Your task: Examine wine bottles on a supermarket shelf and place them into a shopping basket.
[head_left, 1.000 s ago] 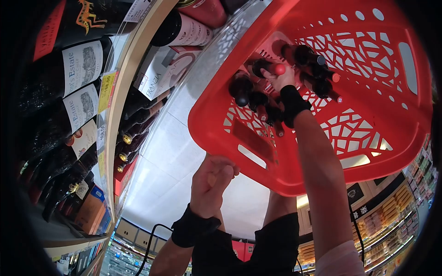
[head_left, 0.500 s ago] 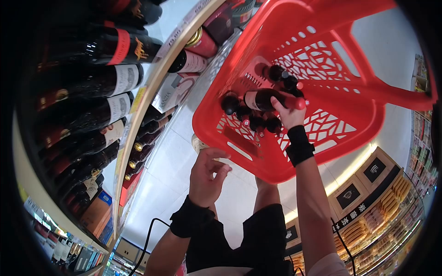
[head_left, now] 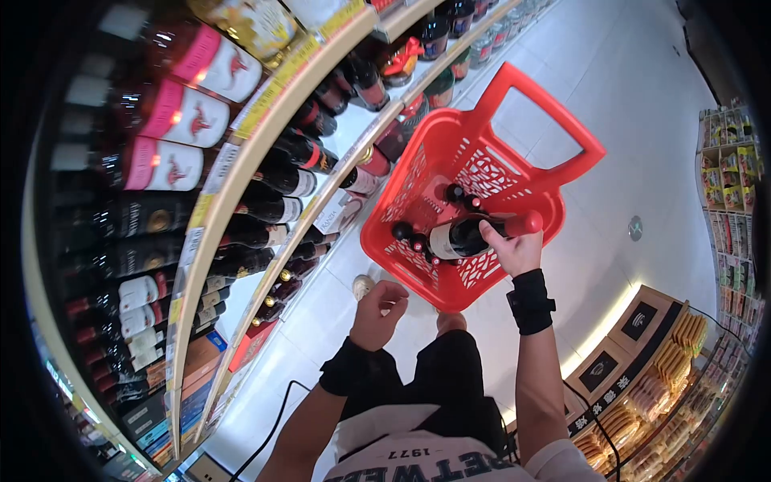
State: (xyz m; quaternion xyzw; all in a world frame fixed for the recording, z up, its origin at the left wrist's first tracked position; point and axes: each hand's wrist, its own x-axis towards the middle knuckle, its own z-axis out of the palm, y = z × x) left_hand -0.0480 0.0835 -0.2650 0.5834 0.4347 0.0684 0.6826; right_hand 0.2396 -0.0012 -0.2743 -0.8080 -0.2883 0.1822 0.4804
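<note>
My right hand [head_left: 518, 247] is closed around the neck end of a dark wine bottle [head_left: 470, 237] with a red-capped neck and a pale label. The bottle lies tilted over the inside of a red plastic shopping basket [head_left: 391, 255], its base toward the shelf side. Several other dark bottles [head_left: 403, 231] stand in the basket below it. Outside the basket, near its front rim, my left hand [head_left: 377, 315] hangs with loosely curled fingers, thumb apart, and holds nothing visible. Black bands wrap both wrists.
Shelves [head_left: 210, 193] full of wine bottles run along the left, with price strips on their edges. A lit bread display [head_left: 642, 394] stands at lower right, and packaged goods [head_left: 727, 209] line the far right. A basket handle [head_left: 554, 112] rises at the back. Pale tiled floor [head_left: 618, 201] lies between.
The view has pulled up and back, so the basket looks smaller and more shelf shows. My right hand still grips the bottle over the basket. My left hand stays near the rim.
</note>
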